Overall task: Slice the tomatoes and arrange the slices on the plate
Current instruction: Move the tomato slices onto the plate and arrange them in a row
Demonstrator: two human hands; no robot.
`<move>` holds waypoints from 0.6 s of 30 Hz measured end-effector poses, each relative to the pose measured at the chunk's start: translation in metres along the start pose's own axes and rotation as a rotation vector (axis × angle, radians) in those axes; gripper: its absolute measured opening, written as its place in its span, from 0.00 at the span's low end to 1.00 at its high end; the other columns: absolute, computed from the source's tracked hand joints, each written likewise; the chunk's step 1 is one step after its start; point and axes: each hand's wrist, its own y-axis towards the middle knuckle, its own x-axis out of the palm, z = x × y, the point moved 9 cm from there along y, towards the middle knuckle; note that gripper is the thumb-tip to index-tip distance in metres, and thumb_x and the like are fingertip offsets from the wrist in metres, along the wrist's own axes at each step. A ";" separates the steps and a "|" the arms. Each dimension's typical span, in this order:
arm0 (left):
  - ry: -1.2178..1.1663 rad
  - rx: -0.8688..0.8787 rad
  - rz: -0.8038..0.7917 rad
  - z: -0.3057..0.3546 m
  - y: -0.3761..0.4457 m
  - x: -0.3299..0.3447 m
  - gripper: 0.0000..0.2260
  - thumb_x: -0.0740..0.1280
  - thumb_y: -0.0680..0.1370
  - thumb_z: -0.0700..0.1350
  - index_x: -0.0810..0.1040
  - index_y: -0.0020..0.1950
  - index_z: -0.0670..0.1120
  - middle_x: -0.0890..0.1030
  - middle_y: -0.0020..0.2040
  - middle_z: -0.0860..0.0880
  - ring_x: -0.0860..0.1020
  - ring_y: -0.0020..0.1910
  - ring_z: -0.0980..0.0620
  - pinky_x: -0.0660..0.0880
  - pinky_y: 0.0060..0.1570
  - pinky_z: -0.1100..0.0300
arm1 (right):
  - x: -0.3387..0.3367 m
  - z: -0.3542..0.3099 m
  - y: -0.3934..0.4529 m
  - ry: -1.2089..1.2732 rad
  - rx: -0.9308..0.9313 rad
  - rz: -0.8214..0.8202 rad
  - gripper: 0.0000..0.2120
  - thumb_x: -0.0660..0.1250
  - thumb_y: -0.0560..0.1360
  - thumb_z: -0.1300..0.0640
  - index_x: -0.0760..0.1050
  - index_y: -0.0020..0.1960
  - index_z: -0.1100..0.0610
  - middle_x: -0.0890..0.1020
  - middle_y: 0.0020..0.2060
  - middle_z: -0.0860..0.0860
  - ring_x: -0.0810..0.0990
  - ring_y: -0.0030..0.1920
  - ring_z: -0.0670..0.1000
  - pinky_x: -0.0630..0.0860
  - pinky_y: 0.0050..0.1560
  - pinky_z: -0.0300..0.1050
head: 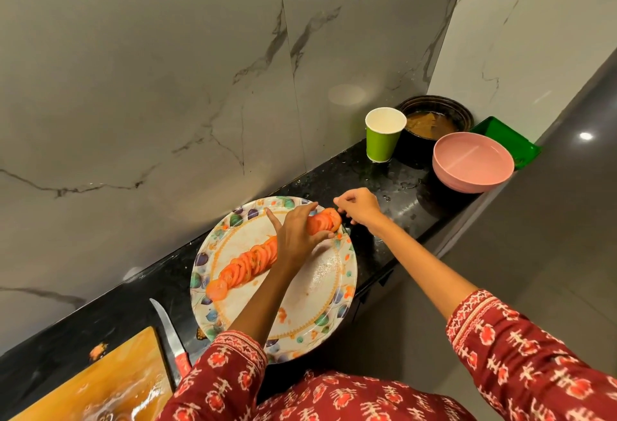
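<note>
A floral-rimmed plate (320, 287) sits on the black counter. A row of overlapping tomato slices (247, 265) runs across it from near left to far right. At the far end my left hand (298, 237) grips a stack of tomato slices (324, 223) between thumb and fingers, with the index finger stretched out. My right hand (359, 208) is at the plate's far rim. Its curled fingers pinch the end slice of that same stack. A knife (168, 328) with a red handle lies left of the plate.
An orange cutting board (110, 384) with a tomato scrap lies at the near left. At the far right stand a green paper cup (384, 136), a dark pot (434, 120), a pink bowl (472, 161) and a green tray (510, 140). The counter edge runs right of the plate.
</note>
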 end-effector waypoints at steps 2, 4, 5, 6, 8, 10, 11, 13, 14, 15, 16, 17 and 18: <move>-0.050 -0.017 0.015 -0.006 -0.004 -0.002 0.30 0.71 0.69 0.59 0.70 0.68 0.51 0.74 0.66 0.46 0.71 0.65 0.45 0.59 0.66 0.33 | -0.005 -0.003 -0.001 -0.009 -0.033 0.083 0.11 0.65 0.77 0.54 0.80 0.48 0.61 0.82 0.38 0.55 0.79 0.39 0.50 0.76 0.38 0.44; -0.064 -0.022 0.115 -0.007 -0.014 -0.016 0.26 0.69 0.72 0.57 0.71 0.67 0.49 0.74 0.66 0.46 0.70 0.65 0.46 0.44 0.71 0.34 | -0.007 -0.015 -0.005 -0.028 -0.115 0.151 0.11 0.64 0.77 0.53 0.79 0.48 0.61 0.83 0.40 0.56 0.80 0.43 0.52 0.75 0.46 0.48; -0.048 -0.022 0.171 -0.006 -0.020 -0.025 0.23 0.67 0.74 0.56 0.72 0.66 0.48 0.74 0.66 0.46 0.70 0.66 0.47 0.34 0.70 0.42 | -0.006 -0.020 -0.008 -0.030 -0.153 0.170 0.10 0.64 0.77 0.54 0.79 0.48 0.61 0.83 0.41 0.56 0.80 0.43 0.53 0.76 0.47 0.49; -0.026 -0.026 0.225 -0.005 -0.026 -0.035 0.22 0.64 0.76 0.56 0.73 0.65 0.47 0.75 0.65 0.46 0.71 0.66 0.47 0.30 0.68 0.47 | -0.004 -0.025 -0.011 -0.037 -0.185 0.178 0.10 0.63 0.77 0.55 0.79 0.49 0.61 0.83 0.41 0.56 0.80 0.44 0.54 0.76 0.47 0.50; -0.012 -0.068 0.326 -0.014 -0.042 -0.055 0.21 0.58 0.77 0.56 0.75 0.63 0.45 0.77 0.63 0.44 0.72 0.65 0.46 0.31 0.69 0.47 | 0.001 -0.028 -0.018 -0.080 -0.251 0.181 0.08 0.63 0.77 0.60 0.78 0.50 0.62 0.83 0.43 0.57 0.80 0.44 0.56 0.77 0.46 0.53; -0.040 -0.148 0.446 -0.035 -0.061 -0.077 0.18 0.56 0.78 0.51 0.76 0.61 0.43 0.78 0.61 0.43 0.73 0.63 0.45 0.37 0.71 0.43 | 0.007 -0.027 -0.027 -0.125 -0.336 0.196 0.08 0.62 0.76 0.64 0.78 0.52 0.63 0.82 0.44 0.59 0.79 0.46 0.58 0.76 0.47 0.55; -0.051 -0.186 0.501 -0.046 -0.071 -0.088 0.16 0.57 0.80 0.48 0.76 0.60 0.42 0.78 0.60 0.42 0.73 0.62 0.44 0.39 0.71 0.43 | 0.009 -0.025 -0.031 -0.144 -0.374 0.205 0.08 0.62 0.75 0.66 0.77 0.52 0.64 0.81 0.45 0.60 0.79 0.47 0.59 0.75 0.48 0.54; -0.046 -0.237 0.594 -0.068 -0.096 -0.107 0.12 0.57 0.81 0.43 0.76 0.59 0.40 0.79 0.57 0.41 0.74 0.60 0.42 0.43 0.72 0.43 | 0.017 -0.021 -0.040 -0.180 -0.436 0.200 0.09 0.61 0.75 0.67 0.77 0.52 0.64 0.80 0.46 0.61 0.76 0.49 0.61 0.73 0.50 0.55; -0.047 -0.253 0.614 -0.080 -0.108 -0.114 0.12 0.57 0.81 0.42 0.76 0.59 0.40 0.79 0.57 0.40 0.74 0.59 0.42 0.45 0.72 0.43 | 0.022 -0.021 -0.043 -0.199 -0.449 0.191 0.09 0.61 0.75 0.66 0.77 0.52 0.64 0.79 0.47 0.62 0.75 0.50 0.62 0.72 0.50 0.55; -0.056 -0.268 0.613 -0.090 -0.119 -0.118 0.12 0.56 0.81 0.42 0.76 0.59 0.40 0.78 0.56 0.40 0.74 0.59 0.41 0.47 0.72 0.42 | 0.026 -0.020 -0.046 -0.218 -0.443 0.183 0.10 0.59 0.75 0.65 0.76 0.53 0.65 0.78 0.48 0.63 0.74 0.51 0.62 0.70 0.51 0.54; -0.072 -0.285 0.599 -0.100 -0.127 -0.120 0.13 0.56 0.81 0.43 0.76 0.59 0.40 0.78 0.57 0.40 0.74 0.60 0.41 0.48 0.72 0.42 | 0.028 -0.022 -0.048 -0.229 -0.433 0.183 0.13 0.56 0.76 0.62 0.76 0.53 0.65 0.77 0.49 0.63 0.73 0.52 0.62 0.68 0.51 0.51; -0.093 -0.307 0.575 -0.108 -0.135 -0.121 0.15 0.56 0.80 0.45 0.75 0.61 0.40 0.77 0.58 0.40 0.73 0.60 0.41 0.50 0.72 0.42 | 0.030 -0.024 -0.052 -0.227 -0.426 0.187 0.18 0.53 0.75 0.57 0.76 0.54 0.65 0.77 0.50 0.63 0.72 0.53 0.62 0.66 0.50 0.47; -0.109 -0.325 0.543 -0.113 -0.140 -0.120 0.17 0.55 0.79 0.47 0.75 0.62 0.39 0.77 0.59 0.40 0.73 0.61 0.40 0.51 0.72 0.43 | 0.030 -0.027 -0.054 -0.222 -0.428 0.193 0.24 0.49 0.73 0.52 0.76 0.55 0.66 0.76 0.51 0.63 0.71 0.53 0.61 0.63 0.49 0.43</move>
